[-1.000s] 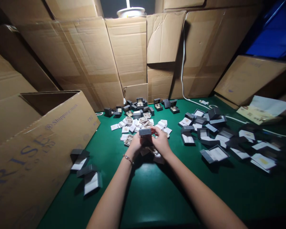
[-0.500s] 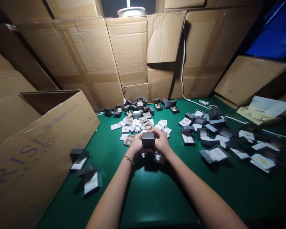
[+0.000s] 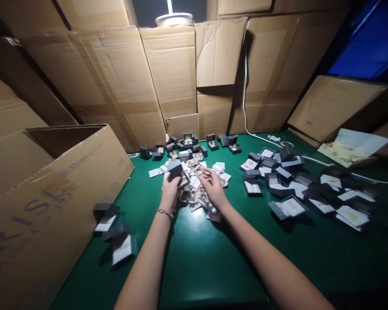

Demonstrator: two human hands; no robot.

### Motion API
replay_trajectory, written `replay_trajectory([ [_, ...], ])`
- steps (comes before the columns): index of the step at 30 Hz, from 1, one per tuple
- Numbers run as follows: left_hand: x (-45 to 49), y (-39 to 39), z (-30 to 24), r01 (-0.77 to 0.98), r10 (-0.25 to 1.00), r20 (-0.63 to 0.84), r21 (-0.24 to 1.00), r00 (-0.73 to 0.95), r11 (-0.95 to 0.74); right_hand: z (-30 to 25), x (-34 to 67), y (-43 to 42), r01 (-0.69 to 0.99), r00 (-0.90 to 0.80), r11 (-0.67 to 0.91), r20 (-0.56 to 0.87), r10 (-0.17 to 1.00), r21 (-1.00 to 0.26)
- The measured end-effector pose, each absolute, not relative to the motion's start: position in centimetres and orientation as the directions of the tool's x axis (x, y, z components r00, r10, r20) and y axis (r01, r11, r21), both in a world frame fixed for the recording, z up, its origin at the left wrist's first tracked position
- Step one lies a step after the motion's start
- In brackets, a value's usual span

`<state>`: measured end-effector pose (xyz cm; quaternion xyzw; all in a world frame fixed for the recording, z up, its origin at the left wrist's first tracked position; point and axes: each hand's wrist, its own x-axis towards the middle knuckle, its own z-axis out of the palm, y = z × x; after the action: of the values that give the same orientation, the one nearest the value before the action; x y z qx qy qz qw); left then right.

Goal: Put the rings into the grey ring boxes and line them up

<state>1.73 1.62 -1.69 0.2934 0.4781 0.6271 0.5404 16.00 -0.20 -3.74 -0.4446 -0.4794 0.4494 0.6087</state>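
A small dark grey jewellery box (image 3: 175,168) with its lid raised is in the grip of my left hand (image 3: 170,189), above the left side of a pile. My right hand (image 3: 213,187) hovers over the same pile, to the right of the box. Its fingers are partly curled and apart, and I make out nothing held between them. Beneath and between both hands lies the heap of white cards and beige box inserts (image 3: 194,196). Some of the pile is hidden by my hands.
Several dark boxes with fittings (image 3: 188,140) stand behind the pile. More open boxes with white linings (image 3: 289,206) spread across the right, and two open boxes (image 3: 123,249) sit at left. A large carton (image 3: 77,189) borders the left; stacked cartons (image 3: 168,69) wall the back.
The box, closed between both hands before, is now open in my left hand, which has moved left. My right hand has come off it and is apart. The view has shifted slightly.
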Motion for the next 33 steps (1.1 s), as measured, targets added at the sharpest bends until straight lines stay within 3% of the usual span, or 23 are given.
replay_trajectory([
  [3, 0.0, 2.8, -2.1, -0.462, 0.841, -0.235, 0.887, -0.488, -0.020, -4.5, 16.1, 0.1, -0.043, 0.186, 0.210, 0.199, 0.962, -0.977],
  [8, -2.0, 3.7, -2.4, -0.620, 0.786, -0.447, 0.778, -0.426, 0.106, -4.9, 16.4, 0.6, -0.070, 0.228, 0.183, 0.162, 0.960, -0.981],
  [16, -1.8, 3.1, -1.1, -0.684, 0.833, -0.483, 0.705, -0.271, 0.187, -4.4, 16.3, 0.3, -0.088, 0.243, 0.159, 0.134, 0.961, -0.983],
  [25, -1.6, 3.2, -1.3, -0.671, 0.839, -0.409, 0.738, -0.360, 0.071, -4.3, 16.5, 0.3, -0.047, 0.312, 0.208, 0.183, 0.932, -0.977],
  [27, -1.5, 2.8, -0.8, -0.671, 0.879, -0.370, 0.737, -0.300, 0.082, -4.4, 16.5, 0.4, -0.024, 0.325, 0.216, 0.197, 0.925, -0.976],
  [30, -1.2, 1.7, -0.2, -0.621, 0.931, -0.366, 0.733, -0.016, 0.278, -4.4, 16.6, 0.5, -0.007, 0.331, 0.208, 0.194, 0.923, -0.978],
  [33, -0.6, 0.6, 0.0, -0.486, 0.903, -0.373, 0.761, 0.213, 0.429, -4.0, 16.7, 0.4, -0.012, 0.312, 0.222, 0.207, 0.927, -0.975],
])
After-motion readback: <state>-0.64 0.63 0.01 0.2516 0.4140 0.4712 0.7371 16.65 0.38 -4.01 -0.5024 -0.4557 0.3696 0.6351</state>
